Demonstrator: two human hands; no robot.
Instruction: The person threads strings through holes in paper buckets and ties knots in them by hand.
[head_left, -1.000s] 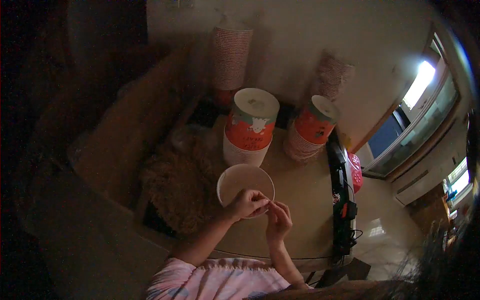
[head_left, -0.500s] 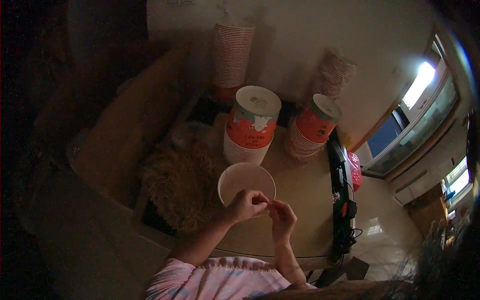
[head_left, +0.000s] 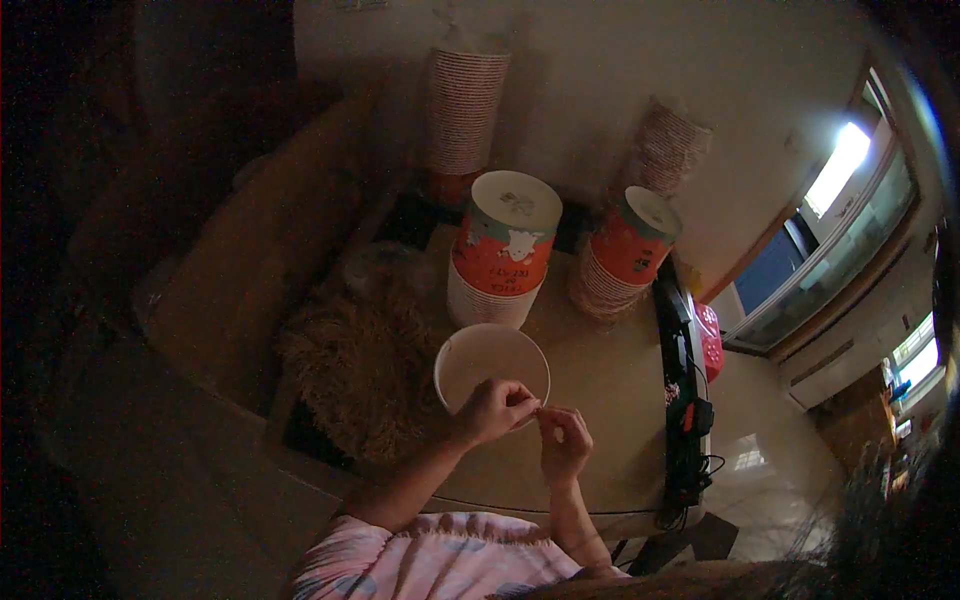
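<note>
Over the lower rim of a white paper bucket (head_left: 492, 360), my left hand (head_left: 492, 410) has thumb and forefinger pinched together. My right hand (head_left: 566, 442) is just right of it, its fingertips also pinched and nearly touching the left ones. Whatever lies between the fingertips is too small to make out. The bucket's open mouth faces up. Right behind it stands an upside-down stack of orange and white buckets (head_left: 500, 262). A tangled heap of brown strings (head_left: 360, 370) lies to the left of the bucket, near my left forearm.
A second inverted stack (head_left: 628, 250) stands at the right on the table (head_left: 600, 400). Two taller stacks, one pale (head_left: 467, 110) and one wrapped (head_left: 672, 150), are by the wall. Black cables and a plug (head_left: 697, 418) line the right edge, beside a red object (head_left: 709, 342).
Both hands stay together at the bucket's rim. My right hand has shifted slightly right since the earliest frame, and its fingers are more curled.
</note>
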